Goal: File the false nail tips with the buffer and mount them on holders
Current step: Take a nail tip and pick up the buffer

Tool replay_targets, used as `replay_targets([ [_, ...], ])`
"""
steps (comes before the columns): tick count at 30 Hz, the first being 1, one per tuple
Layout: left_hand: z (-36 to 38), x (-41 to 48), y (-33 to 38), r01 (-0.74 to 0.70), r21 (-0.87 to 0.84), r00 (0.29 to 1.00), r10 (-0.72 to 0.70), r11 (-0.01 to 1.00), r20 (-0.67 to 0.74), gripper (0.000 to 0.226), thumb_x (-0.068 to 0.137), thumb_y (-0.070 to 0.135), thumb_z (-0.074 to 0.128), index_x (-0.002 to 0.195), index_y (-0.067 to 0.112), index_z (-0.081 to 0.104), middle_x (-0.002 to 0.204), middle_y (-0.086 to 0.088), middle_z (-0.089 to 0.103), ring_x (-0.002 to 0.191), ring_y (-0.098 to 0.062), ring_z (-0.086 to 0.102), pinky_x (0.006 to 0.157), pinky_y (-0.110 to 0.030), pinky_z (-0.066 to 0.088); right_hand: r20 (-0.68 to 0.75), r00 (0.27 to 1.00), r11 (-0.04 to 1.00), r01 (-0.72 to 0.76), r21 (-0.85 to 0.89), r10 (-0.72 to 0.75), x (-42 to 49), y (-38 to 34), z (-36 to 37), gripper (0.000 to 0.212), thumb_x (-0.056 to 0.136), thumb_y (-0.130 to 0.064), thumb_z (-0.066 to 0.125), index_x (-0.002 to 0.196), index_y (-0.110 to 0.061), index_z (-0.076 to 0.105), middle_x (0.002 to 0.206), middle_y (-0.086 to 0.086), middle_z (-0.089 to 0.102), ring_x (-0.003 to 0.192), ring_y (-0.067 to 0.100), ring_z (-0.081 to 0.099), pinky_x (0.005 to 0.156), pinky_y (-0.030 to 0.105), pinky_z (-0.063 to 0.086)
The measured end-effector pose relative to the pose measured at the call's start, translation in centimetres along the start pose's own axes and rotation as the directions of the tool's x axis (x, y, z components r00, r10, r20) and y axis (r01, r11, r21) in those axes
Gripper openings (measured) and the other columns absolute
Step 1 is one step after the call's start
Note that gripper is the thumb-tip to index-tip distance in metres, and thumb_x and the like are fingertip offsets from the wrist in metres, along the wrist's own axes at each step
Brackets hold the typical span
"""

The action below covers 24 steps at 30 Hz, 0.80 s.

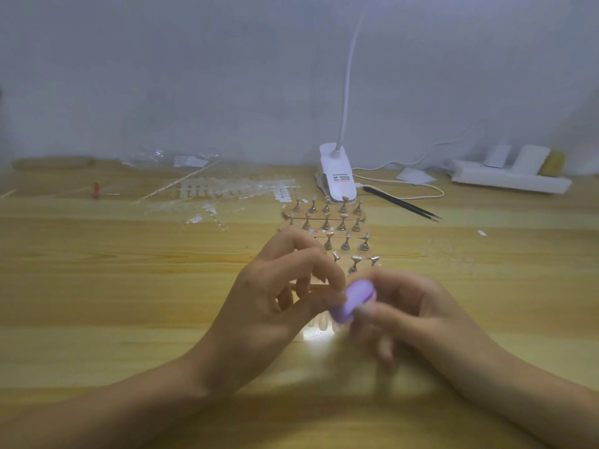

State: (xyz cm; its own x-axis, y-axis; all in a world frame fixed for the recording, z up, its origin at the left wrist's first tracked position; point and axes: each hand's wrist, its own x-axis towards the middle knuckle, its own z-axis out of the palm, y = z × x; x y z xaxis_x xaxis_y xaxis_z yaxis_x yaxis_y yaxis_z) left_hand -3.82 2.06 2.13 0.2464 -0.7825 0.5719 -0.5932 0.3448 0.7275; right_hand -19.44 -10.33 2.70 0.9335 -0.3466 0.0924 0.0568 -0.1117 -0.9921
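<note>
Two hands meet over the bench [129, 286]: the left hand [282, 286] pinches a blurred nail tip [342, 292] at 9 o'clock of the buffer [355, 303], which the right hand [418, 306] grips, long axis running 1-to-7 o'clock, and the holders [327, 222] stand just beyond at 12 o'clock.

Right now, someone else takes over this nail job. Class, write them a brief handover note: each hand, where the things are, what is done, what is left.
Left hand pinches what seems a tip against the buffer; it is blurred.
Right hand holds the purple buffer.
Holders stand in rows just beyond the hands; loose tips lie back left.
Done: one tip is at the buffer; whether any holder bears a tip is too blurred to tell.
Left: finish filing, mount this tip, then do the rest.
</note>
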Motion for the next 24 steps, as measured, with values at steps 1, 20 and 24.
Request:
replay_targets([
  [1,-0.07,-0.01,0.03,-0.004,0.007,1.000,0.004,1.000,0.002,0.006,0.084,0.033,0.067,0.079,0.031,0.064,0.093,0.014,0.049,0.071,-0.017,0.050,0.053,-0.028,0.041,-0.069,0.997,1.000,-0.017,-0.011,0.016,0.06,0.07,-0.21,0.013,0.088,-0.025,0.064,0.094,-0.021,0.075,0.076,-0.001,0.069,0.051,0.008,0.057,0.044,0.019,0.047],
  [20,0.08,0.13,0.17,-0.161,0.287,0.985,0.170,0.944,-0.008,0.011,0.085,0.025,0.067,0.078,0.017,0.069,0.104,0.007,0.045,0.079,0.000,0.047,0.067,-0.002,0.033,0.064,0.997,0.999,-0.053,0.006,0.052,0.42,-0.01,-0.62,0.008,0.087,-0.021,0.068,0.088,-0.020,0.076,0.077,-0.006,0.070,0.056,0.002,0.055,0.043,0.015,0.044],
  [24,0.14,0.04,0.03,-0.159,0.274,0.986,0.166,0.949,-0.004,0.009,0.086,0.024,0.067,0.079,0.018,0.068,0.103,0.006,0.045,0.079,0.000,0.046,0.068,-0.001,0.033,0.136,0.989,0.998,-0.061,-0.015,0.062,0.29,-0.26,-0.63,0.013,0.089,-0.014,0.065,0.087,-0.022,0.076,0.075,-0.007,0.071,0.055,0.000,0.056,0.045,0.014,0.044],
])
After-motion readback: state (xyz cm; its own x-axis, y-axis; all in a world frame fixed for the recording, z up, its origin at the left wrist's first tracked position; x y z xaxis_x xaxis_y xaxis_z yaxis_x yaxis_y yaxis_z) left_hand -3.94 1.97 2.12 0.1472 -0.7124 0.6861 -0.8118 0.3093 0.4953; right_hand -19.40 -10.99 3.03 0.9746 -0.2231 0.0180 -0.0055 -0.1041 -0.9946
